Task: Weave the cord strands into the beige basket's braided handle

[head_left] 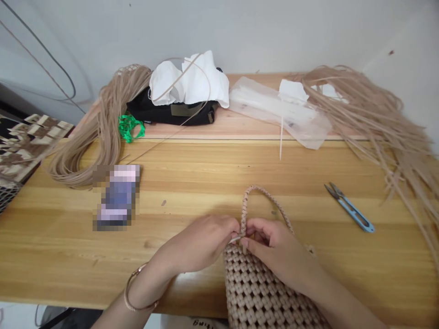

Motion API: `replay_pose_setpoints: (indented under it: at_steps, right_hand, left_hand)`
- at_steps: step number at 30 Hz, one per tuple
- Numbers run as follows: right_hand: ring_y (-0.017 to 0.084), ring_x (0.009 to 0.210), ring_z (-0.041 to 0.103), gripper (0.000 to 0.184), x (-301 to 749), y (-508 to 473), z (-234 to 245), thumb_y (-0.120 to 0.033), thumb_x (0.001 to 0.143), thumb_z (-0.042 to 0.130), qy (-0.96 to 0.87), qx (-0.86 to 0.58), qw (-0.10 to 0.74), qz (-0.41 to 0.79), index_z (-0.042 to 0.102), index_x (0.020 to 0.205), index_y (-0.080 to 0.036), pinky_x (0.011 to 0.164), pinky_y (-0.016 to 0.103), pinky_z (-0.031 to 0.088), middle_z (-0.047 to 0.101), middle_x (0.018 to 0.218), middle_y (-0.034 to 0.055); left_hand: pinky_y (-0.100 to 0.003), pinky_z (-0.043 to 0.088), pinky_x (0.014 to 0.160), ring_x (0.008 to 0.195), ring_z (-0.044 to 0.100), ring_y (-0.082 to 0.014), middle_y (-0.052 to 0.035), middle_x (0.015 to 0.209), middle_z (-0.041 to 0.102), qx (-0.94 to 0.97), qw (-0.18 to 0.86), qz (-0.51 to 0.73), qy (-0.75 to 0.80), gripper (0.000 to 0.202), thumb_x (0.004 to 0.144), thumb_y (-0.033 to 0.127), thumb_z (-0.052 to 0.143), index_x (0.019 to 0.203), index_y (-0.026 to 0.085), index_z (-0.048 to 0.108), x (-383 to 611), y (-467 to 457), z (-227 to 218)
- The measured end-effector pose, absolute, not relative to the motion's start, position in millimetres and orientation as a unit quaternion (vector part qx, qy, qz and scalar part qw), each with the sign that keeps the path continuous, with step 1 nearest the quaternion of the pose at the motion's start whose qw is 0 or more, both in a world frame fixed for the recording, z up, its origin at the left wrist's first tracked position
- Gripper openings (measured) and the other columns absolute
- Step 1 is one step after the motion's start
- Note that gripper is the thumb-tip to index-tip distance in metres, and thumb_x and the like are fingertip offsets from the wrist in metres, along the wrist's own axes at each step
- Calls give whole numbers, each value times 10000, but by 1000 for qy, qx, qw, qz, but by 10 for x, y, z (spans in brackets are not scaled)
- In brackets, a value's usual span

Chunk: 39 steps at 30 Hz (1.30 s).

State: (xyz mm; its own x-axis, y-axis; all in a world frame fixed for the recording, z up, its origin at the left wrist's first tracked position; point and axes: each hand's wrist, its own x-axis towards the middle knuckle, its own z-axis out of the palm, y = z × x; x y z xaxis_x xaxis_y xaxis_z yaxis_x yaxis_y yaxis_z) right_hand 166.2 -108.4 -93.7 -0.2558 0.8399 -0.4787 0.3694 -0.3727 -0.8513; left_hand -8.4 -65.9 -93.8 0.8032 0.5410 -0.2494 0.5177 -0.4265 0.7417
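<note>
A beige woven bag point(260, 292) lies at the near edge of the wooden table point(212, 178), its braided handle point(255, 194) arching away from me. My left hand point(202, 242) and my right hand point(274, 249) meet at the base of that handle. Both are closed in a pinch on a thin pale strand point(236, 238) where the handle joins the bag's rim. A thin bracelet point(132, 288) circles my left wrist.
Blue-handled snips point(350, 208) lie to the right. Bundles of tan strips lie at the back left point(103, 123) and right point(384, 123). A black pouch point(171, 112) under white paper, a green ribbon point(130, 126), clear plastic bags point(284, 112) and a blurred card point(116, 196) also sit here.
</note>
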Motion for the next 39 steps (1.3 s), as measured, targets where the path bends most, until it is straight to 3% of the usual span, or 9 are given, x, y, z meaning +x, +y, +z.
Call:
replay_pose_setpoints:
  at_steps: [7,19,29,39]
  right_hand:
    - [111,558,497,123,1627,-1079,-969,-86,751,517,-523,-611,194,562,592,693,-164,509,218,360,562,609,-35]
    - [136,687,597,87,1684,-1090,-1042,-160,758,550,-478,-579,219,623,632,785,-159,619,233,448,648,703,0]
    - [137,748,613,177,1772,-1089,-1033,-140,795,494,-472,-540,224,660,651,873,-164,713,267,464,678,797,17]
    - [120,662,603,83,1759,-1077,-1097,-164,716,577,-437,-570,236,654,628,781,-161,619,228,454,667,705,0]
  left_hand:
    - [-283,369,605,701,541,-185,-38,796,572,856,354,-11,378,183,890,126,349,805,179,502,-21,-811,-933]
    - [-195,412,613,628,542,-100,13,678,624,740,563,86,359,159,842,128,492,776,151,635,-48,-611,-1078]
    - [-218,430,649,694,561,-111,-34,749,605,780,503,162,334,165,843,139,533,803,147,693,-56,-655,-1164]
    - [-211,436,590,638,580,-119,-27,674,655,692,578,167,399,163,768,92,558,719,131,709,3,-719,-1125]
